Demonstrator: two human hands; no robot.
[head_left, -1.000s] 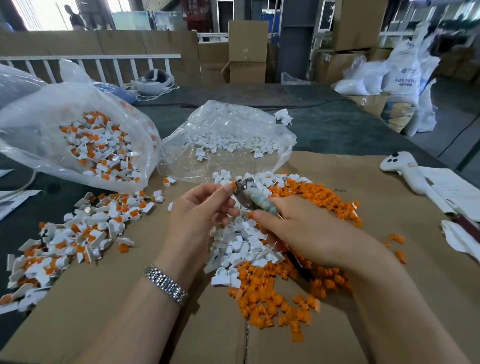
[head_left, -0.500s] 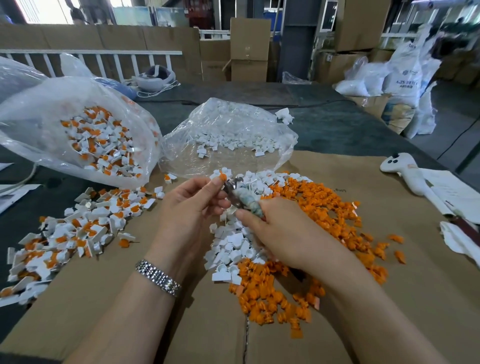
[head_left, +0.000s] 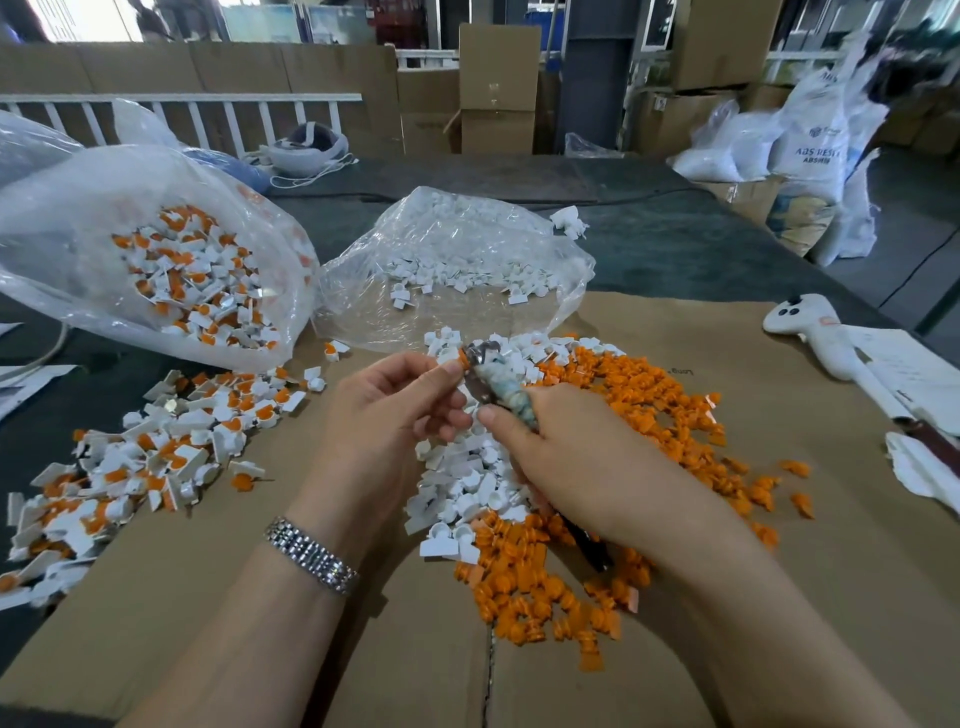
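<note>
My right hand (head_left: 566, 457) grips a pair of pliers (head_left: 493, 379) whose handles are wrapped in pale tape, the metal jaws pointing up and left. My left hand (head_left: 395, 415) pinches a small white and orange piece (head_left: 460, 361) at the jaws, thumb and forefinger closed on it. Below the hands lie a heap of loose white plastic parts (head_left: 467, 483) and a wide spread of orange plugs (head_left: 639, 415) on the brown cardboard sheet (head_left: 260, 597). A pile of white parts with orange plugs in them (head_left: 130, 457) lies to the left.
A clear bag of white-and-orange parts (head_left: 171, 270) lies at the left, a clear bag of white parts (head_left: 457, 265) behind the hands. A white controller (head_left: 810, 332) and papers (head_left: 914, 379) lie at the right. Boxes, sacks and a railing stand beyond the dark table (head_left: 675, 244).
Both hands with the pliers have moved slightly up and left over the white heap. The left fingers keep their pinch on the small piece at the jaws.
</note>
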